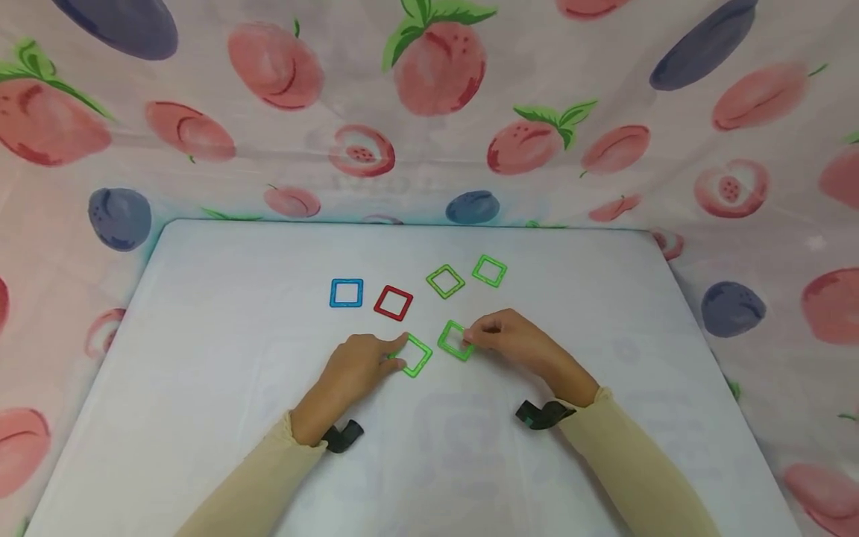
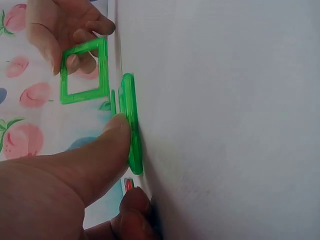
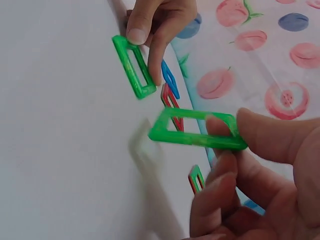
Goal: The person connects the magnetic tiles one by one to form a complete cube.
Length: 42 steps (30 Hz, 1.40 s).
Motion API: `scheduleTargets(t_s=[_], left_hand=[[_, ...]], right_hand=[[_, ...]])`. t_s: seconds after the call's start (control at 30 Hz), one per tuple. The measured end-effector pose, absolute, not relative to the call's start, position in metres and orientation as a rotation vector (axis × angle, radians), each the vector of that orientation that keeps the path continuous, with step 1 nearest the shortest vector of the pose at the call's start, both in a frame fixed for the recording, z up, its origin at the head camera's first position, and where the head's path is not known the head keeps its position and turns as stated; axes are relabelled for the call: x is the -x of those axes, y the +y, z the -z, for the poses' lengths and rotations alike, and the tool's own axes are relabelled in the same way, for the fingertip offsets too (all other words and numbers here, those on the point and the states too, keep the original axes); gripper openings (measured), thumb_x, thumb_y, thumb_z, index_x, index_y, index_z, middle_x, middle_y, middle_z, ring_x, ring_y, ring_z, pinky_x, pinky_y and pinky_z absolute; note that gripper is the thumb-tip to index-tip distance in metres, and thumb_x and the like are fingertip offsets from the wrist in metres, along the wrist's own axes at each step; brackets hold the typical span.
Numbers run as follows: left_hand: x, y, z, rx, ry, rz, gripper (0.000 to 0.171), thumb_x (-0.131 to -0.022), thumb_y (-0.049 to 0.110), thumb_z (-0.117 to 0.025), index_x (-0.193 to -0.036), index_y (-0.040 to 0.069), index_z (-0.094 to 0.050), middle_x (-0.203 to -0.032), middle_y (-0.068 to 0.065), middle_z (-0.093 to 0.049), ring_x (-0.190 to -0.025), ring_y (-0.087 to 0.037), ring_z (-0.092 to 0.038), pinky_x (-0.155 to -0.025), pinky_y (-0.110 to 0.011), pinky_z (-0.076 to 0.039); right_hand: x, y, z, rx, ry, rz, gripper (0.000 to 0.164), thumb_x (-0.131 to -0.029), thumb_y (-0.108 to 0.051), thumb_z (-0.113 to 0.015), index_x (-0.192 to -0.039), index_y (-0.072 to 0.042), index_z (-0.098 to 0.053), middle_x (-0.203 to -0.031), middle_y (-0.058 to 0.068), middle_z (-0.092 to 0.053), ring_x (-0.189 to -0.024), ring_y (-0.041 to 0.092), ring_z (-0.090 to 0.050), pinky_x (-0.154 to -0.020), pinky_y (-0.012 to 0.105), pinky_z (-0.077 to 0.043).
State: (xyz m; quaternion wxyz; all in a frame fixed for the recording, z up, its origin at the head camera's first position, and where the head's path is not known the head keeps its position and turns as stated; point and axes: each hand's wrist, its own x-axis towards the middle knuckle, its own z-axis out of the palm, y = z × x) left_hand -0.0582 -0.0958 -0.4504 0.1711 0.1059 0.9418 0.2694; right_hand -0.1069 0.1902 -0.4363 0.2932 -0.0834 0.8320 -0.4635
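Green square (image 1: 423,364) at mid-frame is pinched by the left hand (image 1: 361,364); the right hand (image 1: 515,339) pinches a second square (image 1: 451,352) above the table (image 1: 201,358).

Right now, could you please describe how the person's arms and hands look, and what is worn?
The left sleeve and right sleeve are plain beige, gathered at the ends. A black, bent device sticks out near each end. The left hand and right hand wear no gloves.

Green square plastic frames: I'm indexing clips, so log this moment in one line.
left hand: holds green square plastic frame | right hand: pinches second green square plastic frame | held frames: apart
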Motion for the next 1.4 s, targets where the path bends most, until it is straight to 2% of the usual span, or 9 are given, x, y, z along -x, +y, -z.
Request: scheduleTargets(t_s=[0.1,0.2,0.4,0.57,0.87,1.17,1.4], left_hand=[[0.059,-0.098,0.449,-0.261,2.641,-0.794,0.051,-0.09,0.033,-0.079,-0.138,0.026,-0.063,-0.069,-0.005,-0.062,-0.066,-0.018,-0.048,-0.056,-0.027,-0.035],[0.058,-0.099,0.448,-0.238,2.613,-0.827,0.051,-0.088,0.032,-0.081,-0.136,0.026,-0.065,-0.068,-0.004,-0.057,-0.064,-0.018,-0.045,-0.055,-0.026,-0.033],[0.058,-0.1,0.449,-0.274,2.624,-0.84,0.052,-0.084,0.03,-0.084,-0.133,0.025,-0.067,-0.089,-0.006,-0.073,-0.065,-0.016,-0.047,-0.055,-0.025,-0.033],[0.059,-0.102,0.451,-0.28,2.627,-0.85,0.054,-0.083,0.029,-0.085,-0.133,0.025,-0.067,-0.096,-0.007,-0.076,-0.065,-0.015,-0.049,-0.055,-0.025,-0.033],[0.06,-0.099,0.451,-0.281,2.64,-0.835,0.054,-0.083,0.03,-0.085,-0.133,0.025,-0.067,-0.075,-0.003,-0.069,-0.062,-0.017,-0.046,-0.055,-0.025,-0.033],[0.059,-0.099,0.45,-0.25,2.648,-0.829,0.055,-0.082,0.03,-0.086,-0.134,0.024,-0.067,-0.098,-0.013,-0.076,-0.064,-0.017,-0.047,-0.056,-0.026,-0.034],[0.06,-0.099,0.454,-0.264,2.643,-0.857,0.054,-0.082,0.03,-0.086,-0.132,0.024,-0.067,-0.103,-0.014,-0.076,-0.062,-0.016,-0.046,-0.054,-0.025,-0.032]], right_hand=[[0.11,0.184,0.437,0.189,2.228,1.26,0.024,-0.096,-0.032,-0.072,-0.1,-0.01,-0.081,-0.102,0.002,-0.074,-0.086,0.02,-0.052,-0.076,0.031,-0.043],[0.113,0.177,0.439,0.164,2.234,1.267,0.025,-0.094,-0.033,-0.074,-0.101,-0.011,-0.082,-0.098,0.001,-0.073,-0.083,0.02,-0.052,-0.073,0.032,-0.044],[0.116,0.165,0.443,0.144,2.185,1.339,0.025,-0.093,-0.03,-0.076,-0.1,-0.007,-0.082,-0.083,0.005,-0.068,-0.078,0.021,-0.053,-0.069,0.031,-0.043],[0.118,0.154,0.448,0.126,2.142,1.359,0.023,-0.092,-0.029,-0.077,-0.1,-0.007,-0.082,-0.077,0.004,-0.066,-0.076,0.02,-0.053,-0.066,0.028,-0.041],[0.12,0.148,0.451,0.089,2.066,1.357,0.024,-0.091,-0.033,-0.078,-0.1,-0.011,-0.083,-0.076,0.0,-0.064,-0.074,0.017,-0.051,-0.06,0.026,-0.038],[0.127,0.145,0.457,0.142,1.958,1.363,0.023,-0.092,-0.022,-0.078,-0.106,-0.005,-0.081,-0.071,0.0,-0.068,-0.063,0.015,-0.05,-0.052,0.023,-0.032],[0.133,0.144,0.461,0.216,1.911,1.324,0.022,-0.091,-0.02,-0.079,-0.105,-0.003,-0.081,-0.068,-0.001,-0.066,-0.057,0.014,-0.05,-0.051,0.023,-0.032]])
